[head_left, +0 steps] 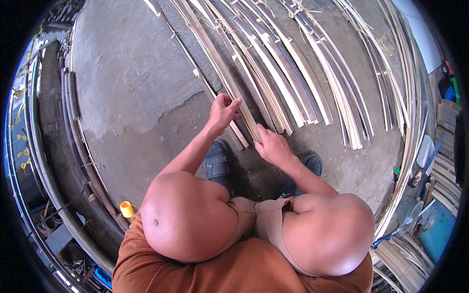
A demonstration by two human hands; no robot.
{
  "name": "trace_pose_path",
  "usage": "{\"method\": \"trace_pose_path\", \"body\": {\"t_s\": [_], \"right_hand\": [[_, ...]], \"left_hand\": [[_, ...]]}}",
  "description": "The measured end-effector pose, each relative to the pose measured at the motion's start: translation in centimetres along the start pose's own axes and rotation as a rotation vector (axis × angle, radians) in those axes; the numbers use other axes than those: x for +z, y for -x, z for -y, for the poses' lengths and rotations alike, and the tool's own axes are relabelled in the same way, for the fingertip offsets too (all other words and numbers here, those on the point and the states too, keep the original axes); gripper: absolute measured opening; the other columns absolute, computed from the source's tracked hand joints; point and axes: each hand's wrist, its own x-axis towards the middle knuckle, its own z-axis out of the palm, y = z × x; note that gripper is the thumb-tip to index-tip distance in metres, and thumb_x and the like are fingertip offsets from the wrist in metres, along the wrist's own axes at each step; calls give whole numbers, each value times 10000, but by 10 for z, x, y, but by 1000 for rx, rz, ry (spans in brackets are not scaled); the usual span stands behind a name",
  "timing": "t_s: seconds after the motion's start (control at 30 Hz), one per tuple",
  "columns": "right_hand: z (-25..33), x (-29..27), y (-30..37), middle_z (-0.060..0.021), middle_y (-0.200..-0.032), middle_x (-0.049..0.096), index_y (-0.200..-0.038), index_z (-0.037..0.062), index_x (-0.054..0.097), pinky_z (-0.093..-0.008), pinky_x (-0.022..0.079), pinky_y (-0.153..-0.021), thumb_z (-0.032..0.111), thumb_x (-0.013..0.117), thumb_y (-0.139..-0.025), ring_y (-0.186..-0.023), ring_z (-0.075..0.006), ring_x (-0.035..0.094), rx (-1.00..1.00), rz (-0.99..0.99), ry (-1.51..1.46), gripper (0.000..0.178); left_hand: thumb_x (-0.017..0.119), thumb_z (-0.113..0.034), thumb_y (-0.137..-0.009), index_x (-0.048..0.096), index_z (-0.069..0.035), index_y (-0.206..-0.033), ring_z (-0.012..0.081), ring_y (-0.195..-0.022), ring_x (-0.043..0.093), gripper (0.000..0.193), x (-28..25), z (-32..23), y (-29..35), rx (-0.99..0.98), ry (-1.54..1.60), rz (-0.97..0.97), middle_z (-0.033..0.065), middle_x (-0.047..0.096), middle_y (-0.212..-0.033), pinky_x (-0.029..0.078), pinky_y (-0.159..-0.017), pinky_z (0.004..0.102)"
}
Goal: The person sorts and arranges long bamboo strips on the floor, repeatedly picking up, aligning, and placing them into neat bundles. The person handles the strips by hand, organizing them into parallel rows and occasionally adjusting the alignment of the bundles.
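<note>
I squat over a bundle of long, split bamboo strips (219, 67) that runs away from me toward the upper left. My left hand (224, 115) is closed round the bundle a little way up from its near end, thumb on the right side. At the near end, my right hand (274, 147) grips the strips with its fingertips. Beside the left hand lies a single dark-edged bamboo strip (195, 73), its near end between my shoes. How many strips are in each hand I cannot make out.
Several tied bundles of bamboo strips (288, 73) lie side by side to the right. Long poles (46, 161) line the left edge. A yellow roll (127, 209) stands near my left knee. A knife-like tool (416, 178) and stacked slats (447, 188) are at the right.
</note>
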Motion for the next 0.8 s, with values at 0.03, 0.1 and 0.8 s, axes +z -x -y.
{"method": "trace_pose_path", "body": {"t_s": [0.03, 0.1, 0.8], "right_hand": [[-5, 1, -2, -264, -1060, 665, -1359, -12, 437, -496, 533, -815, 288, 683, -871, -945, -440, 658, -11, 16, -83, 624], [-34, 7, -6, -232, -1113, 680, -1386, -7, 460, -394, 526, -815, 204, 666, -915, -979, -302, 685, 32, 162, -588, 556], [-15, -17, 16, -145, -1127, 644, -1275, 33, 528, -392, 507, -875, 270, 709, -887, -1005, -292, 637, 171, -21, -569, 490]], "left_hand": [[687, -260, -941, 478, 38, -1112, 177, -831, 641, 403, -1, 0, 3, -3, 17, -17, 121, 612, -976, 606, -664, 332], [713, -283, -922, 508, -5, -1110, 145, -849, 622, 394, -3, -1, 6, -69, 199, 50, 75, 605, -964, 570, -678, 315], [480, -167, -1007, 481, -42, -1203, 240, -1020, 643, 232, -15, -6, 11, 59, 539, 1, 118, 620, -1177, 535, -853, 421]]}}
